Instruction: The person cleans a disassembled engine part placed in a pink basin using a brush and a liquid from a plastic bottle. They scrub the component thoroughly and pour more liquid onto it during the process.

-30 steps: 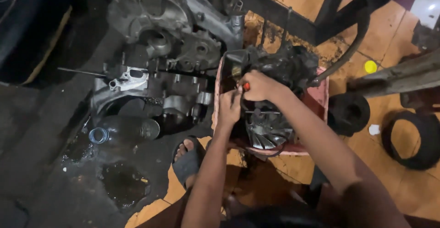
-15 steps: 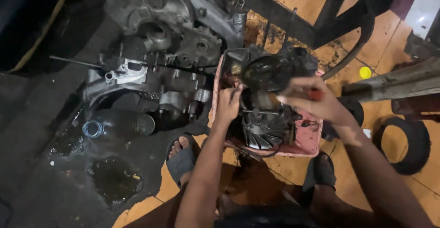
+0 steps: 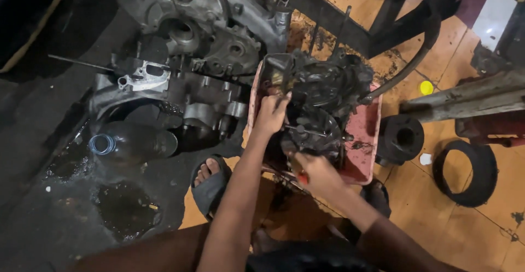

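A black, greasy engine part [image 3: 322,94] sits in a pink plastic tray [image 3: 367,140] on the floor. My left hand [image 3: 272,113] rests on the part's left side and steadies it, fingers curled against the metal. At the tray's near edge, my right hand [image 3: 313,172] grips a tool with a red handle [image 3: 302,178]. Its thin metal shaft [image 3: 306,131] appears to reach up to the lower round section of the part.
A large grey engine casing [image 3: 180,47] lies to the left on dark, oily ground. A clear plastic bottle [image 3: 128,145] lies beside it. My sandalled foot [image 3: 210,181] is below the tray. A black rubber ring [image 3: 465,171], a black round part [image 3: 403,138] and a yellow cap [image 3: 426,87] lie right.
My right hand has dropped from the top of the engine part to the tray's near edge, still holding the red-handled tool. The left hand has stayed on the part.
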